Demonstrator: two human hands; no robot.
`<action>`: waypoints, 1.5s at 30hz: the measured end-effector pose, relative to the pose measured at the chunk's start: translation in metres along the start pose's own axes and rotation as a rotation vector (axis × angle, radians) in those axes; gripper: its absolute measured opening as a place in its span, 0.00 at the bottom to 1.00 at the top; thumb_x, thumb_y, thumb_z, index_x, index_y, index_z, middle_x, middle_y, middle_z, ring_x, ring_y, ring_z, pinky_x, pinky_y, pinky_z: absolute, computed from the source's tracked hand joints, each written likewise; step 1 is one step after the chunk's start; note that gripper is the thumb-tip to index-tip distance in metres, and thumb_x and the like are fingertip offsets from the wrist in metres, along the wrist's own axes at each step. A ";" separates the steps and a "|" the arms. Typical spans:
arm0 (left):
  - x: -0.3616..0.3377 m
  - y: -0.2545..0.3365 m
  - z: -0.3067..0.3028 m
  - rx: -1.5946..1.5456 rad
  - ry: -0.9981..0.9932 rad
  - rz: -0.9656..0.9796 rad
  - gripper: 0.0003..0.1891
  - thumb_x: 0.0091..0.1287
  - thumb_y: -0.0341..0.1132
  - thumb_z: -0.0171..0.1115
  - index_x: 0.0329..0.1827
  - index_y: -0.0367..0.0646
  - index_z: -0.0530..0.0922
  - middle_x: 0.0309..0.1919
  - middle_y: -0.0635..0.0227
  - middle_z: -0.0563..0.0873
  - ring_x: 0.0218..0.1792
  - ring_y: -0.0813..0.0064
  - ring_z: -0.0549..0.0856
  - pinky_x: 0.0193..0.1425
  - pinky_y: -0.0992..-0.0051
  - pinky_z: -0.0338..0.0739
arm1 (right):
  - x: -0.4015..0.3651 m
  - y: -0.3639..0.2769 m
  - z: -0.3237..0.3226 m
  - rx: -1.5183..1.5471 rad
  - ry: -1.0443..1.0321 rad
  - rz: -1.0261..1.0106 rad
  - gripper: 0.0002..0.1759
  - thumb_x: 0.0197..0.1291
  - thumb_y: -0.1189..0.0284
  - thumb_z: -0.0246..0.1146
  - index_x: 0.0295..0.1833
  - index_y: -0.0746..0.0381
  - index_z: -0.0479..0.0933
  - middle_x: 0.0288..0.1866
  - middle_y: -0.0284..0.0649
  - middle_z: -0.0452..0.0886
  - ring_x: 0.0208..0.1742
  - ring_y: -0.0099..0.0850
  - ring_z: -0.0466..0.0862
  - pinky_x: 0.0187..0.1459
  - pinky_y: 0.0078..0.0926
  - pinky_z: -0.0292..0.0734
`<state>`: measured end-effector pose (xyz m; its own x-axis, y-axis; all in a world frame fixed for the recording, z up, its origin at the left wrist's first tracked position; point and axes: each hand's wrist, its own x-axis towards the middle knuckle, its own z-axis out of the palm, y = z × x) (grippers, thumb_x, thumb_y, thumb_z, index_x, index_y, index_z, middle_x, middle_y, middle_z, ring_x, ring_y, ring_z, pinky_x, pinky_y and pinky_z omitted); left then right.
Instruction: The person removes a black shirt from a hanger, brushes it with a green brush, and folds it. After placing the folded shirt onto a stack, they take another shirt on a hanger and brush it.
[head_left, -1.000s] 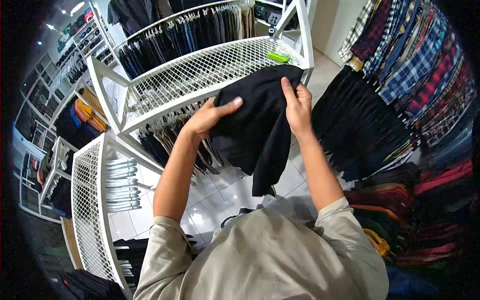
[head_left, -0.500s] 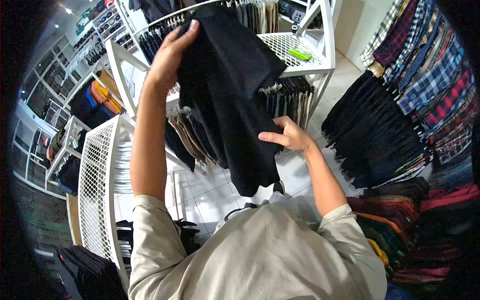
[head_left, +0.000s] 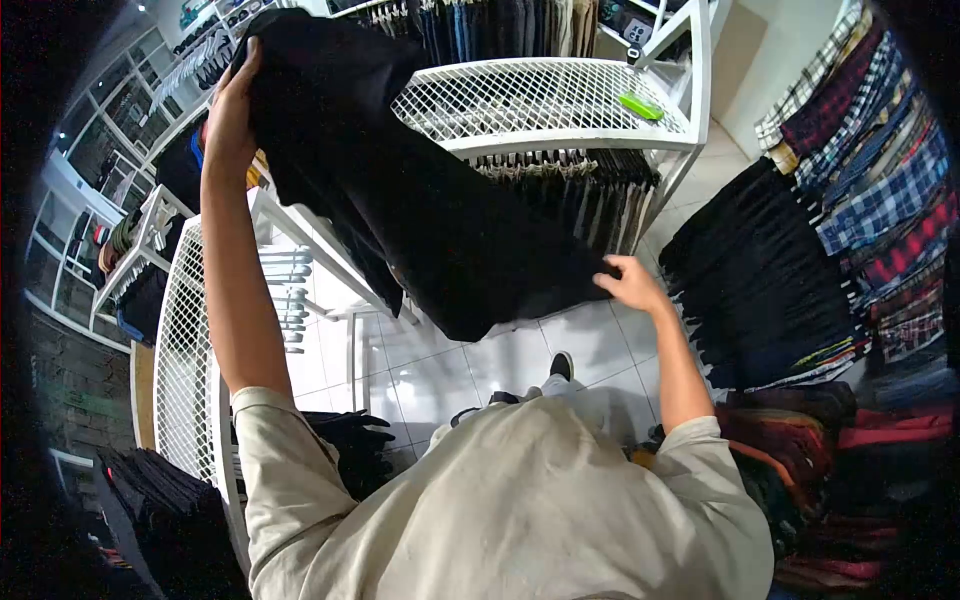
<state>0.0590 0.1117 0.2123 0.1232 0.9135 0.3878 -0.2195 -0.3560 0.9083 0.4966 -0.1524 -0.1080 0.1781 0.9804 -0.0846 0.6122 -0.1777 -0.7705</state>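
Observation:
Black trousers (head_left: pixel 430 210) hang stretched between my two hands in the head view, slanting from upper left to lower right. My left hand (head_left: pixel 236 105) grips their upper end, thumb on top and the other fingers hidden behind the cloth. At the right, my right hand (head_left: pixel 630 285) pinches the far lower corner of a leg between thumb and fingers. Part of the cloth sags between the hands above the tiled floor. Behind the trousers stands a white mesh shelf (head_left: pixel 540 95), partly covered by them.
A bright green object (head_left: pixel 640 106) lies on the mesh shelf, with hanging trousers (head_left: pixel 570 200) below it. On the right hang plaid shirts (head_left: pixel 870 210) and black garments (head_left: pixel 760 280). Another white mesh rack (head_left: pixel 190 340) stands at left. My shoe (head_left: pixel 562 366) is on the tiled floor.
My left hand has moved left and up with the trousers' upper end. My right hand has shifted right, pulling the lower part outward, so the cloth now spreads diagonally and uncovers more shelf.

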 end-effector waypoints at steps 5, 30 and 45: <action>0.010 -0.027 -0.056 0.083 0.089 -0.033 0.28 0.73 0.52 0.68 0.65 0.37 0.79 0.54 0.59 0.88 0.53 0.69 0.88 0.57 0.68 0.83 | 0.013 -0.012 -0.054 0.106 0.166 -0.023 0.20 0.66 0.63 0.73 0.49 0.72 0.85 0.40 0.38 0.88 0.42 0.25 0.83 0.48 0.30 0.78; 0.107 -0.044 -0.049 0.986 0.661 0.669 0.25 0.75 0.54 0.64 0.55 0.38 0.89 0.38 0.58 0.92 0.37 0.69 0.88 0.48 0.69 0.79 | 0.181 -0.144 -0.217 0.659 0.869 -0.521 0.21 0.76 0.60 0.65 0.59 0.67 0.81 0.52 0.36 0.86 0.52 0.22 0.81 0.58 0.23 0.73; 0.399 -0.335 -0.061 0.837 0.279 0.131 0.26 0.75 0.51 0.63 0.57 0.33 0.86 0.40 0.57 0.91 0.44 0.69 0.87 0.53 0.69 0.79 | 0.547 -0.043 -0.231 0.288 0.391 -0.009 0.20 0.73 0.62 0.67 0.58 0.68 0.83 0.50 0.38 0.87 0.49 0.25 0.83 0.55 0.25 0.75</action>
<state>0.1224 0.6078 0.0533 -0.1171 0.8312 0.5435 0.5772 -0.3884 0.7184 0.7456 0.3723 0.0249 0.4837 0.8664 0.1240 0.3871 -0.0847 -0.9182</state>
